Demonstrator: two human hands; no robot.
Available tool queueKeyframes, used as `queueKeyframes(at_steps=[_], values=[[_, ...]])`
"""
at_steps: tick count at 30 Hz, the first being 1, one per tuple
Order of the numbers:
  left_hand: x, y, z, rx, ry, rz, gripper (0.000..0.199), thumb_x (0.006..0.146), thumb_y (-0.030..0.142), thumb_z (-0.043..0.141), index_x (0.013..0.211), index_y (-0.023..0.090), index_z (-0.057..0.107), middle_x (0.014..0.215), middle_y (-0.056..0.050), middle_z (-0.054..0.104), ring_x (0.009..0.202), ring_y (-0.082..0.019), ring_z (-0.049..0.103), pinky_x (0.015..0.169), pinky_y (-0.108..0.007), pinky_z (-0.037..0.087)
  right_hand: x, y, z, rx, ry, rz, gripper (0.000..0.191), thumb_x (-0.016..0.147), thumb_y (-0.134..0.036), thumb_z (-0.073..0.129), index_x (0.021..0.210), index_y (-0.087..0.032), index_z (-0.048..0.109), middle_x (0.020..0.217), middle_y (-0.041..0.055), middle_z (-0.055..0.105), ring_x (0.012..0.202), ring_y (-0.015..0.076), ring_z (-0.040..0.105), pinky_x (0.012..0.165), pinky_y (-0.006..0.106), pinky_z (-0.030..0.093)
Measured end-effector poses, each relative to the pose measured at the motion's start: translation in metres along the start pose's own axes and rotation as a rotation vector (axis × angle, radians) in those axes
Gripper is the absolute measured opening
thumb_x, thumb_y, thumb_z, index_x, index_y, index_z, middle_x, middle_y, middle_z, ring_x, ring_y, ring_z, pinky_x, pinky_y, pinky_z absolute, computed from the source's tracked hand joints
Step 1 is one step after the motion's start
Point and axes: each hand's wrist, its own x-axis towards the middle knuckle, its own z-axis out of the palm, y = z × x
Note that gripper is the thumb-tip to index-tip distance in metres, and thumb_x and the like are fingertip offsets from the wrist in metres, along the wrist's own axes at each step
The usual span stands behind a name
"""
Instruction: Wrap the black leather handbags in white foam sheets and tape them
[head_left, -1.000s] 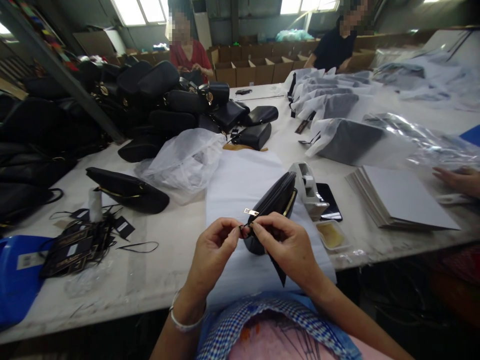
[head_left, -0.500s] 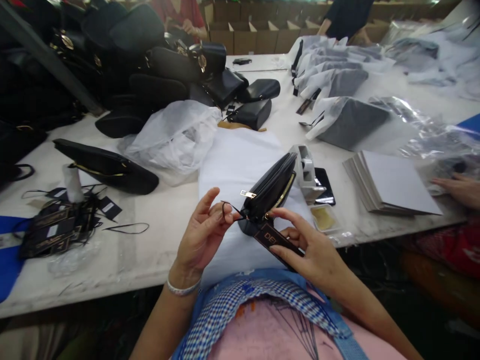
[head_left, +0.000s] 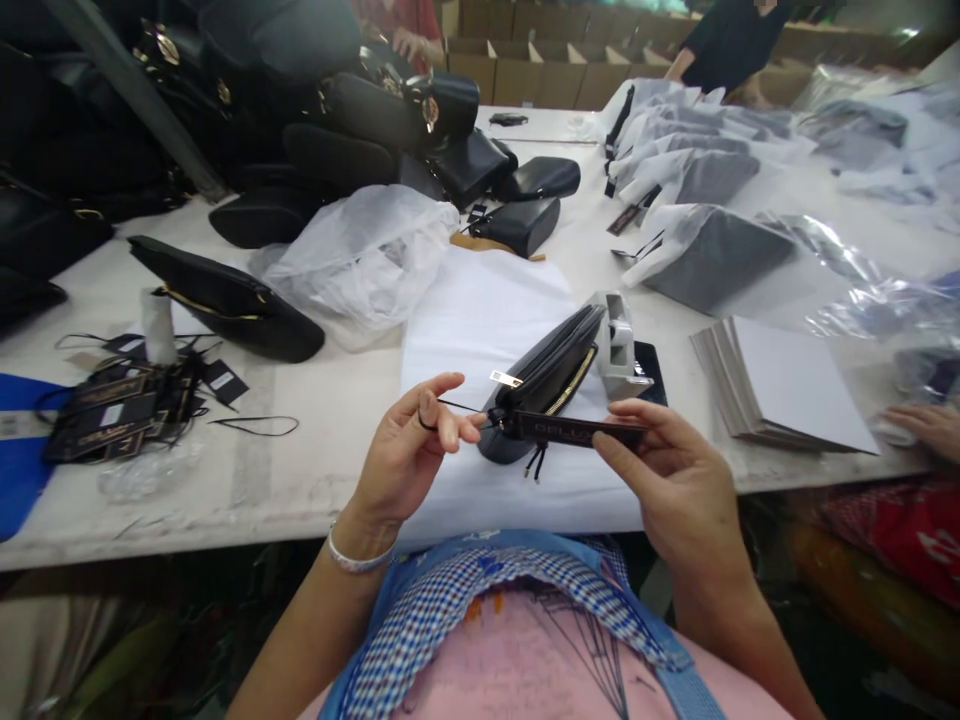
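A small black zip bag (head_left: 551, 360) with a gold zip and gold pull stands tilted on a white cloth (head_left: 480, 320) in front of me. My right hand (head_left: 667, 460) pinches the far end of a black hang tag (head_left: 574, 430) with gold-coloured lettering, held level at the bag's near end. Between the fingers of my left hand (head_left: 416, 440) a thin black cord (head_left: 459, 405) is looped and drawn taut toward the same end of the bag. Two short tassel ends dangle below the tag.
On the left lie a flat black bag (head_left: 232, 305) and a pile of black tags (head_left: 120, 410). A tape dispenser (head_left: 616, 345) and a stack of grey boards (head_left: 787, 390) stand to the right. Bags in white wrapping (head_left: 712, 250) lie behind. Another person's hand (head_left: 926, 428) is at the right edge.
My right hand has moved right from beside the bag, swinging the tag from slanted to level. The cord in my left hand is now stretched straighter. The view has shifted slightly.
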Motion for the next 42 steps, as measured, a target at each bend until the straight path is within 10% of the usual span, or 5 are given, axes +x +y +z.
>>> queueKeyframes(at_steps=[6, 11, 16, 23, 42], values=[[0.003, -0.027, -0.02, -0.223, 0.215, -0.046, 0.018, 0.095, 0.023, 0.062, 0.11, 0.016, 0.07, 0.078, 0.003, 0.073, 0.039, 0.002, 0.044, 0.062, -0.015, 0.055, -0.007, 0.036, 0.01, 0.309, -0.016, 0.255, 0.028, 0.074, -0.03, 0.085, 0.097, -0.023, 0.07, 0.088, -0.0005, 0.071, 0.078, 0.0143, 0.069, 0.069, 0.025, 0.063], [-0.004, -0.045, -0.028, -0.422, 0.486, -0.099, 0.023, 0.102, 0.02, 0.05, 0.095, 0.02, 0.072, 0.093, 0.002, 0.077, 0.061, 0.001, 0.066, 0.073, -0.011, 0.056, -0.021, 0.052, 0.015, 0.426, 0.011, 0.344, 0.027, 0.073, -0.03, 0.086, 0.094, -0.022, 0.071, 0.086, -0.0001, 0.071, 0.078, 0.0128, 0.068, 0.07, 0.023, 0.06], [-0.021, -0.028, -0.015, -0.152, 0.24, 0.115, 0.032, 0.076, 0.028, 0.084, 0.106, 0.029, 0.072, 0.103, 0.006, 0.077, 0.081, -0.006, 0.073, 0.084, -0.016, 0.058, -0.016, 0.031, 0.017, 0.472, 0.088, 0.023, 0.019, 0.078, -0.025, 0.081, 0.094, -0.025, 0.071, 0.09, -0.0023, 0.067, 0.089, 0.0116, 0.066, 0.087, 0.025, 0.055], [-0.014, -0.008, 0.016, 0.257, -0.071, 0.359, 0.047, 0.079, 0.023, 0.081, 0.123, 0.03, 0.066, 0.108, -0.002, 0.077, 0.105, -0.017, 0.071, 0.099, -0.03, 0.055, 0.005, -0.012, 0.052, 0.486, -0.253, -0.331, 0.037, 0.087, -0.021, 0.073, 0.119, -0.035, 0.063, 0.084, -0.0046, 0.068, 0.082, 0.0154, 0.07, 0.087, 0.036, 0.059], [-0.025, 0.037, 0.045, 0.758, -0.185, 0.398, 0.044, 0.09, -0.001, 0.05, 0.119, 0.024, 0.071, 0.12, -0.003, 0.073, 0.113, -0.021, 0.067, 0.104, -0.037, 0.052, 0.022, -0.056, 0.063, -0.196, -0.423, -0.417, 0.054, 0.086, -0.027, 0.067, 0.139, -0.029, 0.055, 0.094, -0.0014, 0.075, 0.075, 0.0166, 0.072, 0.075, 0.027, 0.06]])
